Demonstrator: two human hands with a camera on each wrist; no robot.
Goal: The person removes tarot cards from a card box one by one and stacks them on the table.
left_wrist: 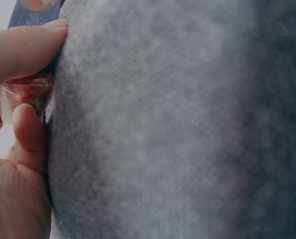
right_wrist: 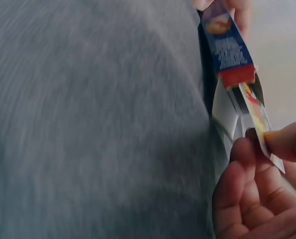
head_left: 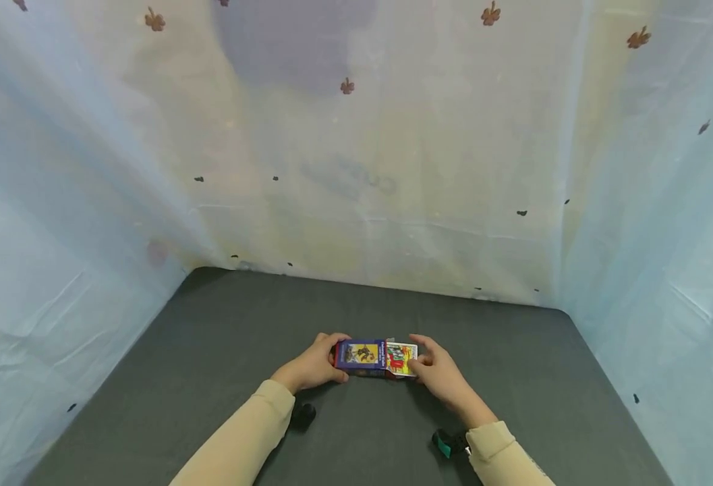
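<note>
A small blue and red card box (head_left: 359,356) with a picture on its face lies at the middle of the dark table. My left hand (head_left: 315,364) grips its left end, thumb on the near side and fingers on the far side. The box's right end is open, with a pale flap (right_wrist: 224,110) hanging beside the opening. Out of it sticks a colourful card (head_left: 400,356), partly inside the box. Thumb and fingers of my right hand (head_left: 444,379) pinch the card's outer end. How many cards are held cannot be told.
The dark grey tabletop (head_left: 259,304) has rounded far corners. Pale sheeting (head_left: 392,223) with small leaf marks hangs behind it and on both sides. Wrist-worn black devices show below the left wrist and at the right wrist (head_left: 444,442).
</note>
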